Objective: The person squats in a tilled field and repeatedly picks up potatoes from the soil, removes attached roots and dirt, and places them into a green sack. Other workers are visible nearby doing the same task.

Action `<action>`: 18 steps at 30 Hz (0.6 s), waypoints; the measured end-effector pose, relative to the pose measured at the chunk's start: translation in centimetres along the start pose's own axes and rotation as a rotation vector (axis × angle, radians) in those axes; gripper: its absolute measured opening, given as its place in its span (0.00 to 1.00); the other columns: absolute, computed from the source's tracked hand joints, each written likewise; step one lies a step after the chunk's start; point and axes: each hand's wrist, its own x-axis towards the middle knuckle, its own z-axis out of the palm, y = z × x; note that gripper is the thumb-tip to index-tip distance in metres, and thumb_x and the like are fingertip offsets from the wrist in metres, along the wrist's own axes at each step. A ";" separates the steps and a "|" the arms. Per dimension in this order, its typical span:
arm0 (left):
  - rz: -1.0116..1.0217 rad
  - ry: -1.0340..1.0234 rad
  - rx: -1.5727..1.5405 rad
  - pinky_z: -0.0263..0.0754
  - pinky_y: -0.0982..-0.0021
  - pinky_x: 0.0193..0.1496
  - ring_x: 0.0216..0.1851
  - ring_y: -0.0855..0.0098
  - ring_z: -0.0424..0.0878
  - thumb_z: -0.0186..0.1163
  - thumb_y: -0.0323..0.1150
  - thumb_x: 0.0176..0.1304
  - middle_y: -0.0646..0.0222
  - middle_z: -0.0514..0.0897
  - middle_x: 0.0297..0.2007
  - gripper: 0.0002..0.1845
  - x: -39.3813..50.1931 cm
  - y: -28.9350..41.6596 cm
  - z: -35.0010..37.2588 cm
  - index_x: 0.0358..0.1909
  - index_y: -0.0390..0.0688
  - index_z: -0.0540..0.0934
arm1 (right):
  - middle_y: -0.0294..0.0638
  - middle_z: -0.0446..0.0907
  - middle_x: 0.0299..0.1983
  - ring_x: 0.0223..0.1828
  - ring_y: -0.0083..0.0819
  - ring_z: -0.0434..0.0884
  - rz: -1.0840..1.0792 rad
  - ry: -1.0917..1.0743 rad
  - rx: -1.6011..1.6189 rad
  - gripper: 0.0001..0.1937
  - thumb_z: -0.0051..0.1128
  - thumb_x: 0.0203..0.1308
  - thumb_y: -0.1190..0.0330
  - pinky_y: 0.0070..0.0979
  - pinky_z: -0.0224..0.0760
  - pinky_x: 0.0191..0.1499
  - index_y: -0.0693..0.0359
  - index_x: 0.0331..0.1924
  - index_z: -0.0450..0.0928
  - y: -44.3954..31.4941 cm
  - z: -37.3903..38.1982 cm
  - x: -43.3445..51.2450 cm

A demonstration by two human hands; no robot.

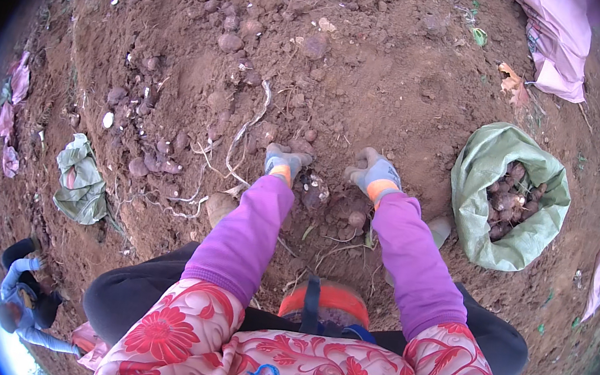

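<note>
My left hand [286, 162], in a grey work glove with an orange cuff, is low over the soil. Its fingers curl beside a brown tuber [301, 146], perhaps taro; whether they grip it is hidden. To the right, my gloved right hand [374, 174] has half-bent fingers near the dirt, and no object shows in them. Between my wrists lies a soil-covered clump [313, 190] with pale cut spots. A small round tuber [356, 219] is just below my right wrist. Dry, pale roots [250, 123] trail on the ground left of my left hand.
An open green woven sack [465, 179] at right holds several tubers [508, 200]. More tubers [157, 160] lie scattered at left, near a crumpled green sack [83, 180]. Pink sacks [558, 45] lie farther out. Another person [25, 298] bends at lower left. A red seat or bucket [327, 298] is between my legs.
</note>
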 end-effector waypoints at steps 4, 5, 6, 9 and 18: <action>-0.308 -0.671 -0.809 0.85 0.56 0.48 0.41 0.56 0.86 0.65 0.37 0.61 0.62 0.87 0.43 0.23 -2.3 0.9 0.0 0.55 0.37 0.77 | 0.35 0.83 0.44 0.48 0.27 0.81 -0.175 0.130 0.989 0.18 0.66 0.67 0.65 0.25 0.74 0.55 0.60 0.58 0.79 -1.2 -1.8 -2.0; -0.266 -0.809 -1.005 0.85 0.56 0.49 0.40 0.56 0.86 0.63 0.33 0.60 0.62 0.87 0.43 0.23 -3.3 1.5 0.1 0.57 0.38 0.77 | 0.34 0.83 0.44 0.49 0.26 0.80 -0.198 0.058 1.156 0.17 0.66 0.68 0.66 0.24 0.73 0.55 0.60 0.58 0.80 -1.3 -2.5 -2.6; -0.222 -1.040 -1.213 0.85 0.56 0.50 0.40 0.56 0.86 0.61 0.30 0.59 0.62 0.87 0.43 0.23 -4.5 2.2 0.1 0.58 0.39 0.77 | 0.33 0.83 0.42 0.43 0.22 0.80 -0.413 0.003 0.813 0.14 0.61 0.72 0.67 0.26 0.76 0.50 0.59 0.57 0.81 -1.8 -2.9 -3.0; -0.275 -0.879 -1.303 0.85 0.54 0.54 0.39 0.58 0.85 0.57 0.25 0.54 0.62 0.88 0.42 0.28 -7.4 4.7 -0.9 0.61 0.41 0.77 | 0.36 0.83 0.42 0.31 0.21 0.79 -0.092 0.050 1.162 0.13 0.62 0.69 0.65 0.25 0.78 0.38 0.58 0.54 0.82 -2.1 -4.7 -4.1; 0.001 -0.678 -0.623 0.86 0.61 0.45 0.45 0.61 0.87 0.56 0.07 0.50 0.59 0.85 0.46 0.32 -12.6 9.2 -2.2 0.59 0.37 0.74 | 0.37 0.83 0.46 0.45 0.28 0.81 -0.200 -0.301 1.088 0.22 0.66 0.66 0.65 0.25 0.76 0.50 0.62 0.62 0.79 -0.1 -4.1 -8.6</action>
